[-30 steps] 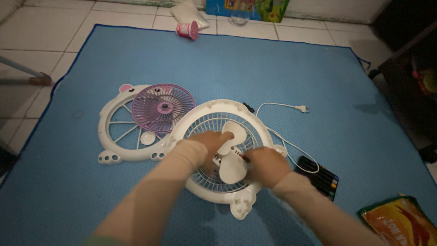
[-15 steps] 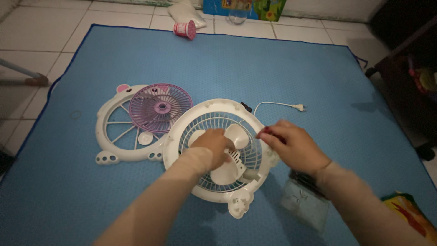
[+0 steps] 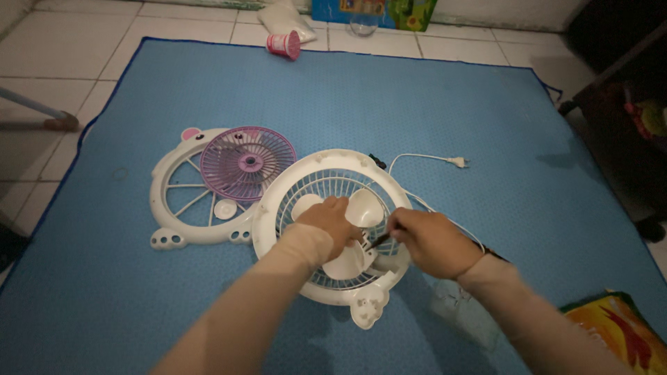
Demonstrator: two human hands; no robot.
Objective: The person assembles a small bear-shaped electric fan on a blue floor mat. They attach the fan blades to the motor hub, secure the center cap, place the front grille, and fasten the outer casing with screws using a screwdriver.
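Head view: white fan housing (image 3: 278, 208) lay on the blue mat (image 3: 417, 104). Left hand (image 3: 332, 221) rested closed on the blade hub (image 3: 351, 236). Right hand (image 3: 429, 239), raised half a second earlier, had returned beside the hub, pinching a thin dark tool (image 3: 380, 240). Left of the housing lay a purple grille (image 3: 243, 163).

Packages, four noted.
- Orange-and-yellow glossy pouch (image 3: 615, 326), green-edged, flat, lower right corner of the frame, partly cut off.
- Clear plastic bag (image 3: 462, 312), flat, rectangular, just left of the pouch, lower right.
- Blue and green printed box (image 3: 375, 12), top centre edge of the frame, only its lower part visible.
- White soft bag (image 3: 281, 15), lumpy, top centre, left of the box.
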